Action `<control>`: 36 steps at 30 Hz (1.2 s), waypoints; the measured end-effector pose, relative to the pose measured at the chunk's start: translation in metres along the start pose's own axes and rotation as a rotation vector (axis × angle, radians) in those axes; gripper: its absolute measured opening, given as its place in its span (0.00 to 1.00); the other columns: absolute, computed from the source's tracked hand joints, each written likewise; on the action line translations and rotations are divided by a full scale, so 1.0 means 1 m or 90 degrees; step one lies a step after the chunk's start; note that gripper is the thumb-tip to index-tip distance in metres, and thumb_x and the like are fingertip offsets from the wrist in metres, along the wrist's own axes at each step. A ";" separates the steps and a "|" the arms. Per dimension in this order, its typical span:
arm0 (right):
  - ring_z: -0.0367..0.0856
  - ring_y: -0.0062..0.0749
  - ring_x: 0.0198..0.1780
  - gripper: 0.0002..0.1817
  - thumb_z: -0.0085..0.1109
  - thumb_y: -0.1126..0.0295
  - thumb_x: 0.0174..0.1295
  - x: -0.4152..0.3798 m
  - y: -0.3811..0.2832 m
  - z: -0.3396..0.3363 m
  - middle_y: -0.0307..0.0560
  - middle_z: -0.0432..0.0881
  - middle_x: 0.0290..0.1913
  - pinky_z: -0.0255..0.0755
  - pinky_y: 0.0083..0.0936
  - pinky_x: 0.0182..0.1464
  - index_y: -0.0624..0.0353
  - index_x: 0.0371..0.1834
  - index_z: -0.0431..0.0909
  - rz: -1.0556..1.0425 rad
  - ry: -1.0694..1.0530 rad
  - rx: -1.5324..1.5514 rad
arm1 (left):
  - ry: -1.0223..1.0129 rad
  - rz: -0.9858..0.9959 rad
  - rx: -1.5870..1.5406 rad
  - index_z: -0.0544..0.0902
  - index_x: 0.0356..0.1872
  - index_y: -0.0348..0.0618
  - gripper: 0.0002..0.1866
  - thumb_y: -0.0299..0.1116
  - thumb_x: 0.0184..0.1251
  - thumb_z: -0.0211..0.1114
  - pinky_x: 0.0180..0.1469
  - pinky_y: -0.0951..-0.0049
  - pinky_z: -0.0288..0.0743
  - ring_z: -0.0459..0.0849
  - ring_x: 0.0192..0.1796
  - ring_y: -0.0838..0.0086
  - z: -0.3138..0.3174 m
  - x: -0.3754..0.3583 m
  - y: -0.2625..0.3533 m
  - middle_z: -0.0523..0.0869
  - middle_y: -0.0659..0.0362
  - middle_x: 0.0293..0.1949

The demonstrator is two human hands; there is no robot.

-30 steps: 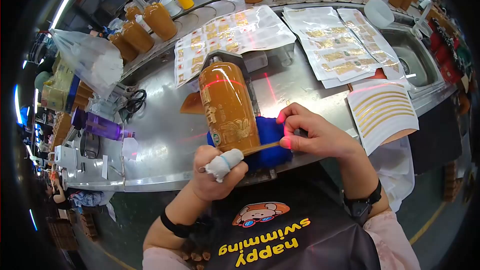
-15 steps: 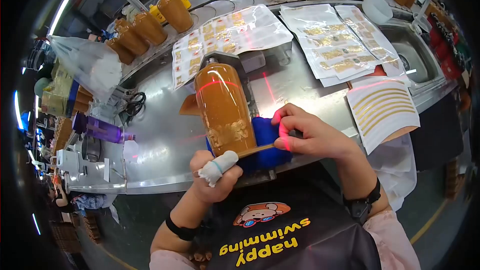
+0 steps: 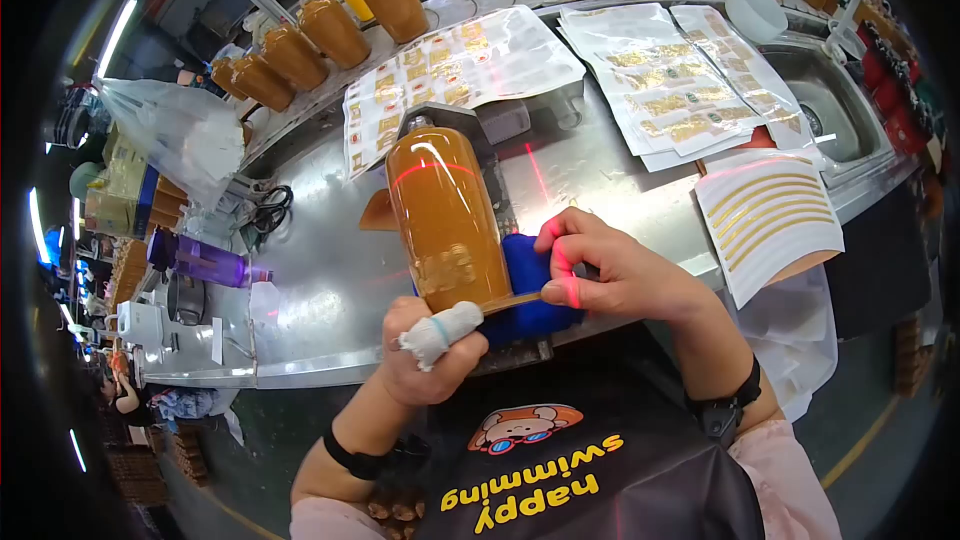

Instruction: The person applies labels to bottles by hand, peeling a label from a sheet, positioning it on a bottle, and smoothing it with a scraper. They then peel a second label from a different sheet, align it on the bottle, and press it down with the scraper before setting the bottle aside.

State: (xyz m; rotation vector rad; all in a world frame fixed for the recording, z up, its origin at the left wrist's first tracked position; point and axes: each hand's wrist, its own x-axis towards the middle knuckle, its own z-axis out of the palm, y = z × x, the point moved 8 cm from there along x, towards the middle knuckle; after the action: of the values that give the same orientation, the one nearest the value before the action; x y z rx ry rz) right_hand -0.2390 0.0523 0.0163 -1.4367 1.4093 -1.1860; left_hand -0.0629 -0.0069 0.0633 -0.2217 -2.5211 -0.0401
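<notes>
A glossy brown bottle lies in a metal holder on the steel table, its neck away from me, with gold lettering near its base. At its near end a thin gold-brown strip stretches between my hands. My right hand pinches the strip's right end above a blue cloth. My left hand, with a white wrapping around one finger, is closed at the bottle's base by the strip's left end. Its fingertips are partly hidden.
Sheets of gold decals lie behind the bottle, with more sheets to the right. A sheet of curved gold strips is at the right edge, near a sink. Several brown bottles stand at the back. A purple bottle is left.
The bottle in the holder has turned slightly, so its gold lettering sits differently. The bottles at the back have shifted right. My hands have barely moved.
</notes>
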 end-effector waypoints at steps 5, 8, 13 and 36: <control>0.66 0.30 0.55 0.13 0.67 0.63 0.62 0.003 0.004 0.000 0.44 0.69 0.53 0.62 0.26 0.58 0.55 0.27 0.73 0.006 0.006 -0.005 | 0.038 -0.004 0.030 0.84 0.30 0.55 0.13 0.29 0.37 0.71 0.41 0.66 0.68 0.71 0.46 0.67 0.001 -0.006 0.003 0.82 0.62 0.45; 0.66 0.29 0.55 0.13 0.67 0.63 0.62 0.002 0.007 0.000 0.45 0.69 0.53 0.62 0.26 0.58 0.55 0.27 0.73 0.007 0.014 0.008 | 0.032 0.064 0.035 0.85 0.31 0.56 0.13 0.30 0.38 0.72 0.40 0.70 0.69 0.72 0.46 0.69 -0.002 0.008 0.007 0.82 0.64 0.46; 0.67 0.29 0.54 0.14 0.67 0.62 0.62 0.003 0.010 0.001 0.45 0.69 0.53 0.63 0.26 0.57 0.55 0.28 0.73 0.009 0.012 0.021 | 0.004 0.152 0.085 0.85 0.31 0.57 0.14 0.30 0.37 0.73 0.38 0.72 0.70 0.72 0.46 0.71 0.006 0.025 0.017 0.82 0.66 0.48; 0.68 0.50 0.58 0.16 0.67 0.60 0.61 0.009 0.009 0.007 0.54 0.72 0.53 0.64 0.38 0.62 0.62 0.37 0.78 -0.005 0.046 -0.032 | -0.030 0.119 0.080 0.87 0.37 0.55 0.15 0.31 0.43 0.74 0.42 0.75 0.72 0.72 0.44 0.73 0.005 0.036 0.019 0.72 0.63 0.42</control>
State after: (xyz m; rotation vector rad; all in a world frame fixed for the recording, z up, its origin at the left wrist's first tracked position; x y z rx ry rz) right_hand -0.2353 0.0425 0.0070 -1.4486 1.4937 -1.2254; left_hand -0.0913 0.0173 0.0795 -0.4102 -2.5266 0.1990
